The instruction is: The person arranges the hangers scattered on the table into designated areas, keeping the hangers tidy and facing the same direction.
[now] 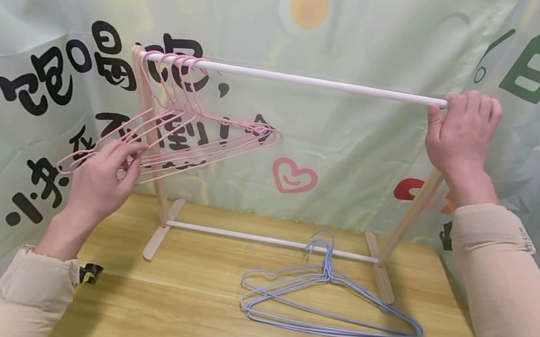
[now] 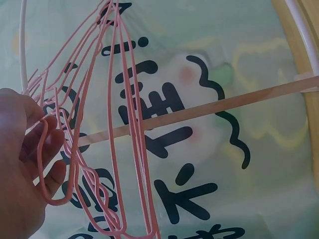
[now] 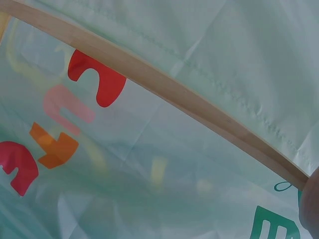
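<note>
Several pink wire hangers hang by their hooks near the left end of the white top rail of a small wooden rack. My left hand is at their near left ends. Its curled fingers hold the rounded end of a pink hanger in the left wrist view. At the rail's other end, my right hand grips the corner where rail and right post meet, thumb along the rail. Only a sliver of that hand shows in the right wrist view, at the top of the post.
Blue wire hangers lie in a stack on the wooden table, hooks overlapping the rack's lower white bar. The rack's feet stand on the table. A printed cloth hangs behind and along both sides.
</note>
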Tool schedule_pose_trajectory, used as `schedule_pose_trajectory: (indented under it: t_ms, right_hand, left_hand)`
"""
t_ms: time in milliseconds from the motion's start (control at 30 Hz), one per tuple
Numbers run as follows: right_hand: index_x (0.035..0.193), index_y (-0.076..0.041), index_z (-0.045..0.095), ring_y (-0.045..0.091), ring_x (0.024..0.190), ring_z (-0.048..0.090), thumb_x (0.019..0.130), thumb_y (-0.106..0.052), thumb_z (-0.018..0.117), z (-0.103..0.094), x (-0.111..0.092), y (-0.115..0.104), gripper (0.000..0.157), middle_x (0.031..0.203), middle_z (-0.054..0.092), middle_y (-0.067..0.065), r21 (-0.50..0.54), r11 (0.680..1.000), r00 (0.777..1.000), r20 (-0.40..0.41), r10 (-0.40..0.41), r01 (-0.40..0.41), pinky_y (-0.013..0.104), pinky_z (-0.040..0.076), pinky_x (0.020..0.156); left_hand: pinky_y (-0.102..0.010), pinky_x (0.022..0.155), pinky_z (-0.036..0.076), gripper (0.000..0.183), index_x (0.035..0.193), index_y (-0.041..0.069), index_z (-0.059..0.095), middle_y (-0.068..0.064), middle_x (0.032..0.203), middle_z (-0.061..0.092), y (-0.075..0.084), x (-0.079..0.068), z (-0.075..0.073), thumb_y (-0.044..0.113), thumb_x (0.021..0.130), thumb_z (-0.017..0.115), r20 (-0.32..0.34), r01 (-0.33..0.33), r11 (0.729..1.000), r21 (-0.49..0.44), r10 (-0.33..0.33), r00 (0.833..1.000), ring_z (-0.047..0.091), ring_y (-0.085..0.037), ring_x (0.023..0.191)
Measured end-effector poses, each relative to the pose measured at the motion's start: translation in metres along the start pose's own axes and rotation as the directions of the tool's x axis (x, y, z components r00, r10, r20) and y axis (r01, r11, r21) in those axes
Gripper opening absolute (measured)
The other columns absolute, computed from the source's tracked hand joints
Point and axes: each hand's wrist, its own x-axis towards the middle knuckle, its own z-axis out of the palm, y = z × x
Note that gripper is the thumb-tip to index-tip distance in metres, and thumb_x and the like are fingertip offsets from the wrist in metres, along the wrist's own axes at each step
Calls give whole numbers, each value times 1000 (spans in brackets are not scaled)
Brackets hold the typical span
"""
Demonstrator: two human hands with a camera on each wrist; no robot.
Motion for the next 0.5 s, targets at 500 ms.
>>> schedule_pose_trajectory:
  t_ms: [500]
  right_hand:
    - [119,9,44,50,110,32,110,-49,28,0,1,-1,61,110,39,30,3,1000,1000,4,-3,3,61,17,111]
  left_hand:
    - [-58,79,46,27,120,2,71,-18,116,71,-2,47,-19,12,99,60,-93,61,997,-38,-64,994,64,-40,97]
